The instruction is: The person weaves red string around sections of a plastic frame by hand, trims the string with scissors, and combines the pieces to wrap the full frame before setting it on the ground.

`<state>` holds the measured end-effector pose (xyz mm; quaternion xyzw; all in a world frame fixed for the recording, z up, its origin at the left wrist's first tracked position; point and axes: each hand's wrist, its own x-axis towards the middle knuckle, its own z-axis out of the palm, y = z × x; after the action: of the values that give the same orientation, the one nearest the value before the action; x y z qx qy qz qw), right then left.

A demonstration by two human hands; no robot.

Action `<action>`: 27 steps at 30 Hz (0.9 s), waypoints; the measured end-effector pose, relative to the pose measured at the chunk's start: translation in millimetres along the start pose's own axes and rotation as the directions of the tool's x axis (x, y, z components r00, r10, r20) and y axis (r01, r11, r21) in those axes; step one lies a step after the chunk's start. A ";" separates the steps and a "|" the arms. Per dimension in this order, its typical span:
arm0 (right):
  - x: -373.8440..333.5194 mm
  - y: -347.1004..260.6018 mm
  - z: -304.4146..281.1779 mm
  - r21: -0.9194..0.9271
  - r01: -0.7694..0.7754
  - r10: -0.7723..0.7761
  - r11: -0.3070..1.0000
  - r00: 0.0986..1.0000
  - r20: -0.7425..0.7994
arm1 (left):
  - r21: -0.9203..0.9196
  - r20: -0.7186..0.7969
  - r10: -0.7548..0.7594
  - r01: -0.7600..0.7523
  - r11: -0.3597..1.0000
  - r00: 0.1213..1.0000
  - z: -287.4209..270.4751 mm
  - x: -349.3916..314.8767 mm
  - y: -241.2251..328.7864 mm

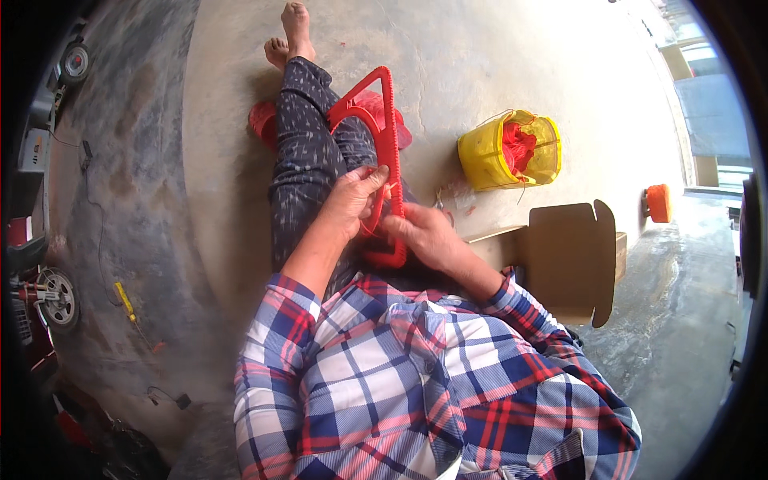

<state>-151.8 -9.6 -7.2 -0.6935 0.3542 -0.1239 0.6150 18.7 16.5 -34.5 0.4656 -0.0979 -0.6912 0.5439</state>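
A long red plastic frame [390,120] with a notched outer edge and a curved inner bar lies across my lap, slanting away over my legs. My left hand [352,200] is closed at the inner bar, its thumb pressed against the red plastic. On the other side my right hand [424,234] closes its fingers over the frame's straight edge. Between the two hands runs a thin red strand [370,230]. A small pale bit shows by my left thumb, too small to name. The fingertips of both hands are partly hidden.
To the right stands a yellow bucket-like container [484,160] with red material inside. Nearer is an open cardboard box [568,260]. An orange object [658,203] sits farther right. At left lie a yellow-handled tool [124,300] and cables, beside a wheel [60,300].
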 end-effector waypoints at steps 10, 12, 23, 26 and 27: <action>21.6 8.7 -4.4 -0.321 0.048 -0.086 0.946 0.991 -0.105 | -0.187 0.101 -0.022 0.041 0.982 0.995 -0.9 9.1 -18.3; 15.9 9.6 -7.4 -0.301 0.011 -0.041 0.954 0.995 -0.095 | -0.118 0.083 -0.053 0.062 0.991 0.995 -0.2 5.5 -13.5; 23.8 10.1 -18.4 0.047 0.041 -0.030 0.998 0.976 -0.218 | -0.074 0.046 0.106 -0.103 0.992 0.993 16.1 -11.1 -13.8; 15.8 1.7 -19.0 -0.148 0.031 -0.063 0.988 0.973 -0.221 | -0.061 0.068 0.075 -0.071 0.996 0.995 16.0 -14.4 -10.6; 10.2 -1.9 -18.1 -0.270 -0.003 -0.059 0.963 0.973 -0.223 | -0.032 0.069 0.014 -0.012 0.999 0.998 19.2 -21.7 -5.2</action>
<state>-154.8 -30.1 -4.3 -0.7566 0.4264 -0.1625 0.4683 0.3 29.7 -15.6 0.4323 -0.1088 -0.7049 0.5518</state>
